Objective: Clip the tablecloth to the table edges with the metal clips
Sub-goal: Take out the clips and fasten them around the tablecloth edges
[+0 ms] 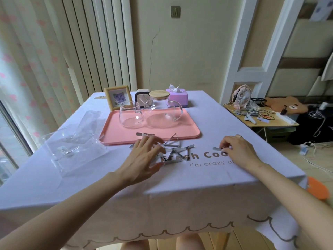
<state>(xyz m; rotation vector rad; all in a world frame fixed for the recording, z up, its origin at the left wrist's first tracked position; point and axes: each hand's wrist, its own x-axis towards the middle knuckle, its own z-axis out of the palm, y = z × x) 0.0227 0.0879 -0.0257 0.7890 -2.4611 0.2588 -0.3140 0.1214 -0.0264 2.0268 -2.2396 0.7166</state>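
A pale lilac tablecloth (180, 183) with brown lettering covers the table and hangs over its near edge. Several triangular metal clips (175, 150) lie in a loose pile just in front of the pink tray. My left hand (144, 157) rests over the left part of the pile with fingers spread, touching the clips. To the right, my right hand (237, 150) pinches one flat metal clip (217, 149) against the cloth; most of that clip is hidden under the fingers.
A pink tray (126, 136) carries a glass cup (130, 114) and a glass teapot (162, 112). Behind stand a photo frame (118, 97) and a tissue box (177, 95). A clear plastic bag (75, 141) lies at left. A cluttered side table (261, 121) stands at right.
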